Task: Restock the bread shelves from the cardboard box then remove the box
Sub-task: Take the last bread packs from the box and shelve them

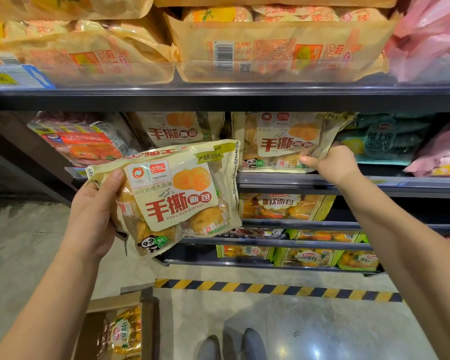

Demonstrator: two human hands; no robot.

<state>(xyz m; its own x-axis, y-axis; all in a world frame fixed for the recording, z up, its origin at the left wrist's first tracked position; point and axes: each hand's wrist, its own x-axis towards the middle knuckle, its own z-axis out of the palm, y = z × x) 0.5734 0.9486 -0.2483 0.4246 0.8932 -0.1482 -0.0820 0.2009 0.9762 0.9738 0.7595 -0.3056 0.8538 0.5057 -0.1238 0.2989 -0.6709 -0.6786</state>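
One cardboard box (109, 304), bread pack (124, 331) inside

Two grips (94, 216) (333, 165), two held bags (182, 196) (283, 144), one box (109, 304)

Left hand (91, 216) grips a bread bag (177, 196) in front of the shelves, right hand (330, 162) pinches a matching bag's (283, 144) corner on the shelf (348, 181), cardboard box (115, 326) below on the floor.

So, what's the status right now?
Left hand grips cream plastic bread bag. Right hand pinches matching bag on dark metal shelf. Brown cardboard box not empty.
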